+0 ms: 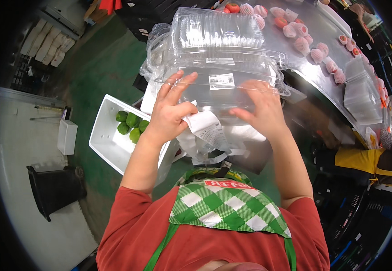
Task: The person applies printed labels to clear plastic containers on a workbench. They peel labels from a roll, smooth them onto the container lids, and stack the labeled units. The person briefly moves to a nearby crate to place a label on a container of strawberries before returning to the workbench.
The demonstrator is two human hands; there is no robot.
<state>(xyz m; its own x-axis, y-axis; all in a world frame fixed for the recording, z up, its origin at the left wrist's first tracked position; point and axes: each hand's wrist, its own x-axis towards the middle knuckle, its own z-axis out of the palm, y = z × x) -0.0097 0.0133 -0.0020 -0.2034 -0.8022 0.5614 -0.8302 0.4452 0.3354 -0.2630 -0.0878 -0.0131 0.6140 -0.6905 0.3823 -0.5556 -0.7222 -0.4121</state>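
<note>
"Okay, quick one: step in hand?"

"Looks like label handling, my judgement: a clear rectangular plastic container [205,96] with a white printed rectangular label [221,81] showing on it."

"Left hand [171,106]?"

"Thumb and index pinched on a curling white paper strip [203,124], which hangs toward four o'clock. Other fingers reach up to the plastic at one o'clock."

"Right hand [263,108]?"

"Spread wide, thumb well apart, fingers at the container's right part. Nothing pinched that I can see."

"Container versus fingers?"

"Between the hands. Label's at two o'clock from the left hand, ten from the right, apart from both."

"Next move calls for?"

"Probably keeping the strip clear and pressing lightly; thin plastic should flex."

"Surroundings, from mid-view?"

"Ribbed clear plastic container stack [218,31] at twelve; silver metal worktop [318,29] toward two, carrying round red fruits in pink foam nets [301,44]; white foam box [107,131] with green fruits [133,120] at nine."
</note>
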